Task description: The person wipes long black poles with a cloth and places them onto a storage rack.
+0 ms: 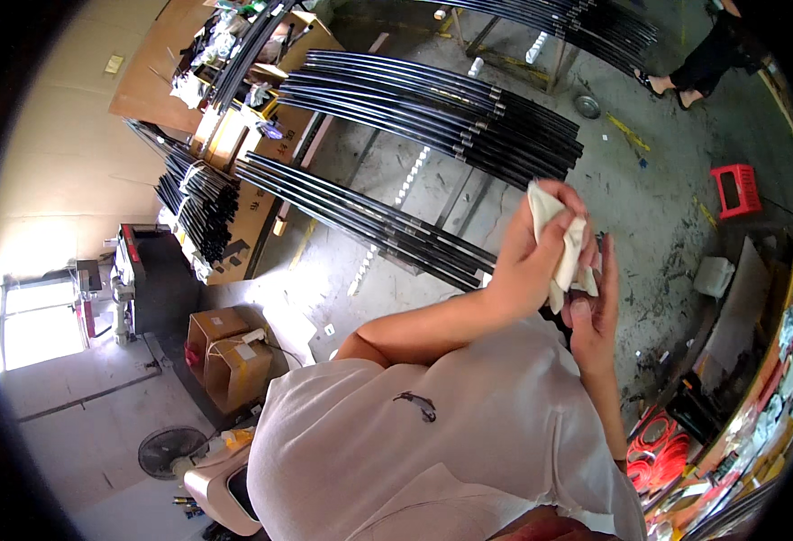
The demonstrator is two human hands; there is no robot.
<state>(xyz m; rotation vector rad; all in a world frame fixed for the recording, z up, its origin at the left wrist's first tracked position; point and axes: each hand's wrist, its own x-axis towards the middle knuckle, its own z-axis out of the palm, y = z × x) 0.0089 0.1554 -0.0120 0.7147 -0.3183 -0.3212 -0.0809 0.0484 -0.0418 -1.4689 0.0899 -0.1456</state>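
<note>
In front of my chest, toward the right, my left hand [524,263] is closed around a crumpled off-white cloth [569,257]. Part of the cloth sticks up past the fingers and part hangs below. Just right of it is my right hand [597,326], thumb and fingers curved around the cloth's lower end. A small dark patch shows between the two hands; I cannot make out what it is. Nearest to my left forearm, a row of long black poles [360,215] lies on a rack, several with grey bands near their right part.
More black poles [414,99] lie farther off. Bundled black rods [200,203] stand left by cardboard. A cardboard box [225,361] and fan [169,451] are lower left. At right are a red stool [734,189], orange hose [658,455] and cluttered shelf [775,397]. Someone's legs [707,68] show top right.
</note>
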